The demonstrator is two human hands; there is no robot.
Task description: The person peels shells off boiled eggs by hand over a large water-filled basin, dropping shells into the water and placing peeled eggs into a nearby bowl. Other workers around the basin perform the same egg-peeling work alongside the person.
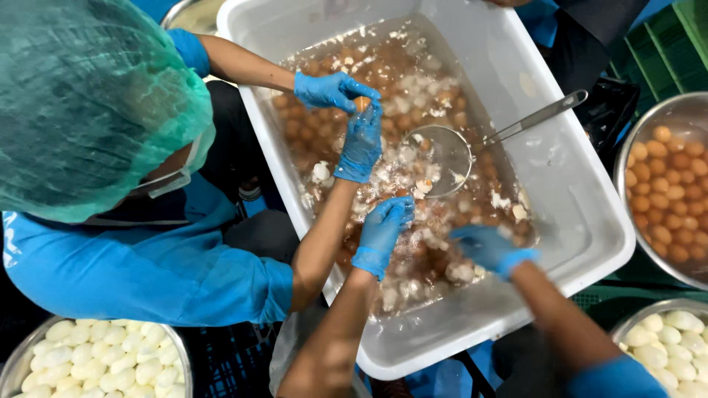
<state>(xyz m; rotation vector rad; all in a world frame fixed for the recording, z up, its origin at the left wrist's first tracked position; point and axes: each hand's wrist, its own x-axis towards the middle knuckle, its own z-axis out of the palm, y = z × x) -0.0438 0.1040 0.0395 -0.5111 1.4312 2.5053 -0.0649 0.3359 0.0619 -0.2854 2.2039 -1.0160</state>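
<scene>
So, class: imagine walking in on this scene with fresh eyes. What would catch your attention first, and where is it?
First, the big white tub in the middle, full of water, brown eggs and floating shell bits, with a metal strainer lying in it. Next, blue gloves: the wearer's left hand and right hand dip in at the near edge, a co-worker's hands just beyond. Bowls of peeled white eggs sit at the bottom corners.

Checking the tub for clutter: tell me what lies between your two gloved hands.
In the head view, only water with floating white shell bits and brown eggs lies between the left hand and right hand.
</scene>
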